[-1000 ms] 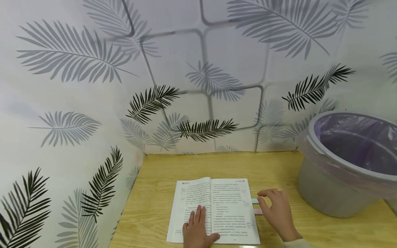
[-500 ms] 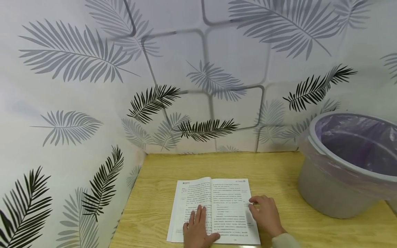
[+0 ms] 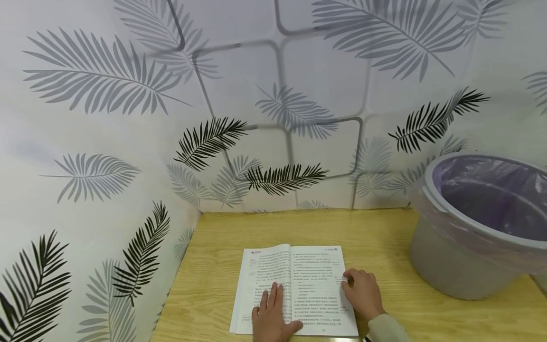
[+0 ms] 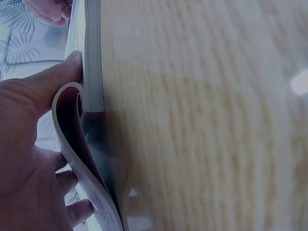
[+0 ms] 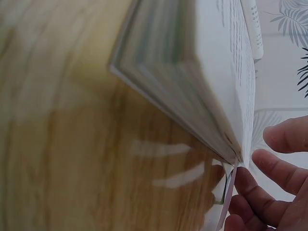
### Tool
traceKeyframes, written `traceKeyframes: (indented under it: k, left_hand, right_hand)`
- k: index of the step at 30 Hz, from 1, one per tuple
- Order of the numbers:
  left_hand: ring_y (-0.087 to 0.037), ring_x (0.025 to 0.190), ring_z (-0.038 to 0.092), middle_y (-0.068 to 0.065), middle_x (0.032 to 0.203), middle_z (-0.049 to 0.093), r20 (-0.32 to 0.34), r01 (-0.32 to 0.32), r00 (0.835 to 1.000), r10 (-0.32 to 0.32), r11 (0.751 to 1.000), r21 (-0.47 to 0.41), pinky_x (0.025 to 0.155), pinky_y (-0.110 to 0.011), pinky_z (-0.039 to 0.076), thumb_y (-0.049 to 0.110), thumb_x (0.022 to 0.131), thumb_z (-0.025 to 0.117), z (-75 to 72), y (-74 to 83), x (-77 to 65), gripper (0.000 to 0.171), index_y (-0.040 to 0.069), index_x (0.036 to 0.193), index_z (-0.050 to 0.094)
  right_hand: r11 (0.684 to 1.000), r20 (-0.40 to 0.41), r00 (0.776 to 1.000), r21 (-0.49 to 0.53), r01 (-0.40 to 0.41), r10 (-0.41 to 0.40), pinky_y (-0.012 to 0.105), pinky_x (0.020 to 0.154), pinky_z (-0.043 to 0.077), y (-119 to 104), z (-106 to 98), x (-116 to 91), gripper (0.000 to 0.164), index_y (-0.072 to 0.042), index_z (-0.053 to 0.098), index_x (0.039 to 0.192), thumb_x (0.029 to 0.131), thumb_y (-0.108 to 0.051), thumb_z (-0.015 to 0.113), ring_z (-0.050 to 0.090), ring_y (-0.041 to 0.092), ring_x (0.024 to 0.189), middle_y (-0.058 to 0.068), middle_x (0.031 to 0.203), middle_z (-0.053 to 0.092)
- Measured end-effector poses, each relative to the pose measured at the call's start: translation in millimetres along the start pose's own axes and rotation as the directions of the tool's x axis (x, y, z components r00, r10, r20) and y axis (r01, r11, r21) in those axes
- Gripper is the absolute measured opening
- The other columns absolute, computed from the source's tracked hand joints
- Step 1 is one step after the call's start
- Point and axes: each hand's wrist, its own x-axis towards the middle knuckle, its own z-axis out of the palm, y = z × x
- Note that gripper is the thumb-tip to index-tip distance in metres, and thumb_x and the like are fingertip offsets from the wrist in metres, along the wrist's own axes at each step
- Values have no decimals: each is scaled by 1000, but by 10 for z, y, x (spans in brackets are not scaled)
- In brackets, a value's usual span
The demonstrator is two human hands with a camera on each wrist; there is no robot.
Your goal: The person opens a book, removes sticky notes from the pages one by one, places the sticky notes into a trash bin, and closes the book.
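An open book [image 3: 314, 266] with printed pages lies on the wooden table. My left hand [image 3: 271, 316] rests flat on its left page, fingers extended and thumb reaching across the spine. In the left wrist view that thumb [image 4: 60, 79] lies over the page block, while the near pages bulge in a curve. At the book's right edge is my right hand [image 3: 363, 292], loosely bent, with a gap between thumb and index finger. The right wrist view shows its lower fingers beside a pinkish page tab [image 5: 228, 197] sticking out from the pages; in the head view the hand covers the tabs.
A grey bin [image 3: 461, 266] lined with a translucent purple bag stands at the right on the table [image 3: 307, 225]. A wall [image 3: 316, 142] with a leaf pattern rises behind, and another patterned wall [image 3: 98, 223] runs along the left.
My right hand has moved left and slightly down onto the book's right edge, covering the blue and pink tabs visible earlier. The left hand has stayed on the page.
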Motion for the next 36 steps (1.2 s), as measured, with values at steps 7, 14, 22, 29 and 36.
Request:
traceKeyframes:
  k: [7,14,22,29,36]
  left_hand:
    - [-35,141,25,-5,159,24,-3,1,1000,-1,1000,5,100,-63,29,68,65,70,14,2,-1,111,13,151,26]
    - [-37,141,24,-6,159,23,13,-2,1000,2,1000,1,100,-65,28,69,65,70,-12,11,-9,112,13,151,26]
    - [-38,141,23,-7,160,22,11,-6,1000,7,1000,-21,100,-67,27,66,66,70,-49,33,-30,111,12,151,25]
    - [-36,142,24,-5,159,23,5,5,1000,-5,1000,-13,101,-65,28,67,65,71,-26,31,-21,111,13,151,26]
    - [-36,142,24,-6,159,23,11,12,1000,-11,1000,-8,102,-66,27,67,65,71,-12,24,-14,111,13,151,26]
  right_hand:
    - [999,23,999,-10,-38,38,47,79,45,-19,27,26,26,-3,69,104,82,-16,64,53,30,90,14,97,68]
    - [997,35,996,4,-80,80,47,80,45,-22,42,25,29,-1,67,108,83,-14,64,53,30,92,14,100,68]
    - [995,49,994,37,-96,94,49,85,45,-13,51,42,31,0,65,111,83,-12,64,54,29,95,15,105,68]
    - [989,55,993,108,-105,100,51,90,46,-6,32,36,33,1,63,115,84,-10,64,58,29,100,16,108,68]
    - [981,49,995,168,-94,87,49,87,48,-28,-10,19,34,1,62,116,84,-10,65,59,28,97,16,106,67]
